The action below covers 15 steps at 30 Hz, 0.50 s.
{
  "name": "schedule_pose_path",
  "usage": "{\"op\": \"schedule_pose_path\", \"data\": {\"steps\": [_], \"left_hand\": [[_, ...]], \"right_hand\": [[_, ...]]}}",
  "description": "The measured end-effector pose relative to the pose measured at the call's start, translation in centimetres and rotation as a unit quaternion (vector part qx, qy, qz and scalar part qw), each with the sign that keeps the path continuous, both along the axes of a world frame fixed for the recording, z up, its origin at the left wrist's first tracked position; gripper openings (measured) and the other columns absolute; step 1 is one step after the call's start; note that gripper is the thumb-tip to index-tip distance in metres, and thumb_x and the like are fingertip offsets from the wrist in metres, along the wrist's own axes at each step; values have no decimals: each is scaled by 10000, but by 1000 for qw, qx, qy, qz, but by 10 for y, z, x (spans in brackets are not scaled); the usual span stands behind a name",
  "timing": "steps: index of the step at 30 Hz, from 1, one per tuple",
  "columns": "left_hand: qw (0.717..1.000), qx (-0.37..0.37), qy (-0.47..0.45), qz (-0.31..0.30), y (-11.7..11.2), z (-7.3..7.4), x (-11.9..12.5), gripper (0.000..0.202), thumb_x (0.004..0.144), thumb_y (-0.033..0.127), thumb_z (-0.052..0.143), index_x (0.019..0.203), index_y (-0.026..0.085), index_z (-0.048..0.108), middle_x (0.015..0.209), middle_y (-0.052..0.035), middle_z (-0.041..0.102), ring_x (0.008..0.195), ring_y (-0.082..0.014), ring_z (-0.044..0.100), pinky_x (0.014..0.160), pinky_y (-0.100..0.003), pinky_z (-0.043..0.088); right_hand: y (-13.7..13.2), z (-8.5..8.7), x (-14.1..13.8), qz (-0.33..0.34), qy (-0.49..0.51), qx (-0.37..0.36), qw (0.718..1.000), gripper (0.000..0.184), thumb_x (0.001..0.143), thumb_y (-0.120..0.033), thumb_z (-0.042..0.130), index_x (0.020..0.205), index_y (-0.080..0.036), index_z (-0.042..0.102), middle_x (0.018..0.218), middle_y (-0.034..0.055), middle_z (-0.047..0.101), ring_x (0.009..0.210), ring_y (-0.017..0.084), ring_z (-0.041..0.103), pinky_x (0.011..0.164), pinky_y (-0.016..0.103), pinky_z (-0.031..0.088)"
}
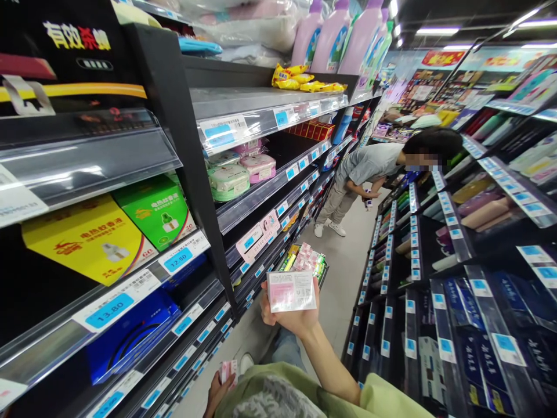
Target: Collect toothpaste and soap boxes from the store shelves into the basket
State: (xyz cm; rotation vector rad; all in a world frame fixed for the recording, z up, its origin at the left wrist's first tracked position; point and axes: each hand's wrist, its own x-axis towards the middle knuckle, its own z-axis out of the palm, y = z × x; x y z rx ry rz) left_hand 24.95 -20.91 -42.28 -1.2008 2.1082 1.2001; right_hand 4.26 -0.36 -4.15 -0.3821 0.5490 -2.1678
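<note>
My right hand [292,316] is raised in the aisle and closed round a small pink-and-white box [291,291], held face up in front of me. Low at the bottom edge, my left hand [217,390] grips another small pink packet [228,370] near the lowest shelves on the left. Beyond the raised box, a basket of pink and green packets [304,260] stands by the shelf front.
Black shelving [191,174] on the left carries yellow and green boxes, round tubs and blue price tags. More racks [439,302] line the right side. Another person [369,174] bends over further down the narrow aisle. Pink bottles [335,35] stand on top.
</note>
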Motion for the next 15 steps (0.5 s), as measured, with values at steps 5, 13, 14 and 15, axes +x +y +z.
{"op": "schedule_pose_path", "data": {"steps": [5,13,14,15], "left_hand": [[1000,17,18,16,0,-3,2,138,729,447,491,795,326,482,868,-6,777,1051,-307,750,925,-344,580],[1000,8,16,6,-1,-9,1,122,749,439,484,790,325,501,827,10,760,1033,-319,751,897,-345,584],[1000,3,13,1,-2,-10,1,128,754,442,482,801,326,509,845,14,766,1040,-311,751,893,-333,583],[1000,-6,6,-4,-2,-11,1,138,759,451,483,810,328,518,862,16,772,1050,-307,749,891,-325,582]], "right_hand": [[1,1,1,22,-2,9,1000,1032,611,-958,520,1225,-141,663,958,128,712,795,270,653,695,429,539],[-2,5,7,-102,47,84,990,1031,330,-413,1022,1278,-311,631,1233,85,655,845,205,599,554,258,492],[-3,7,7,-113,27,84,990,993,371,-494,1002,1273,-308,631,1186,75,672,802,187,588,545,250,483],[-3,9,6,-119,1,81,990,905,463,-595,948,1259,-298,637,1123,66,690,765,173,579,544,249,482]]}}
